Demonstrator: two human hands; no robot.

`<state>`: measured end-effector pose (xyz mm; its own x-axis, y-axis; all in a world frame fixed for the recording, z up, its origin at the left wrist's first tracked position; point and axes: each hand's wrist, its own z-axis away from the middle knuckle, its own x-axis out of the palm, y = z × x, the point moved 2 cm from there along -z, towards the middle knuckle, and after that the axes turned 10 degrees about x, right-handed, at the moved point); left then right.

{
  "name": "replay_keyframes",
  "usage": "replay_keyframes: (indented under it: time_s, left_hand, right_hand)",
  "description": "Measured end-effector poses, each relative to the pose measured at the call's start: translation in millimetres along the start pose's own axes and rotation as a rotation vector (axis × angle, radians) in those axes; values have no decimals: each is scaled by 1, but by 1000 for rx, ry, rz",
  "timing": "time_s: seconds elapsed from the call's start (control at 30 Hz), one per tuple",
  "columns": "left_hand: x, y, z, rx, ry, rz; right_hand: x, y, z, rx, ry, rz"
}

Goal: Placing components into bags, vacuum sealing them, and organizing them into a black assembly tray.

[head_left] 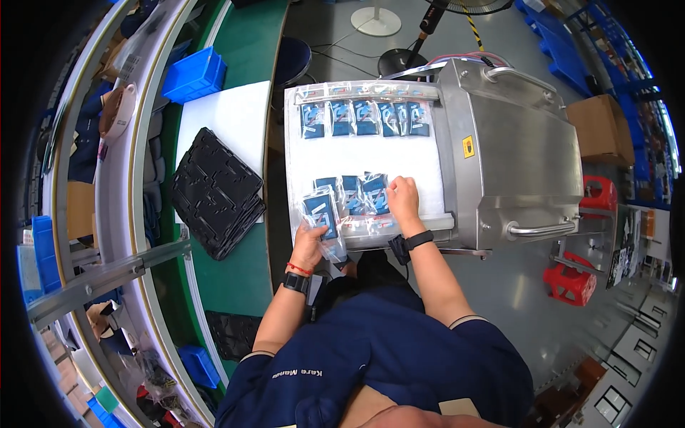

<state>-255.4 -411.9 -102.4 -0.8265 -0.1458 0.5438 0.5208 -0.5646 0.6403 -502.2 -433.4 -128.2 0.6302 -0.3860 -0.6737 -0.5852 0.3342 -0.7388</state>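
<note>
Packets [367, 118] on machine bed [360, 154], trays [216, 189] left, fan [427, 27] behind

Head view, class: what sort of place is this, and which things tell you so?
Probably a factory packing workshop: clear pouches lie in rows on a stainless-steel machine, black plastic trays are stacked on a green workbench, and a blue bin stands beyond them.

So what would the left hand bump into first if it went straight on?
The left hand would probably meet the near row of blue packets, beyond its held packet, but might pass above.
</note>
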Motion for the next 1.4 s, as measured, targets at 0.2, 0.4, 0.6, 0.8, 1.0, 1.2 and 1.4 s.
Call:
replay_keyframes:
  time_s: [0.2, 0.4, 0.6, 0.8, 1.0, 1.2, 1.4]
  left_hand:
    - [-3, -3, 1, 2, 9, -4]
    - [3, -5, -1, 4, -32, 48]
    - [5, -5, -4, -2, -63, 49]
    - [17, -9, -6, -29, -71, 90]
    - [58, -30, -19, -40, -105, -55]
    - [70, -52, -27, -67, -182, -61]
    - [64, -46, -33, -10, -94, -168]
  right_hand:
    - [8, 8, 1, 279, -244, -188]
    - [9, 31, -4, 539, -539, -772]
    - [-7, 42, -6, 523, -319, -780]
    - [-29, 16, 7, 229, 127, 174]
    - [-16, -20, 27, 285, -368, -226]
    - [-30, 12, 13, 510, -405, -793]
    - [-51, 63, -6, 269, -28, 252]
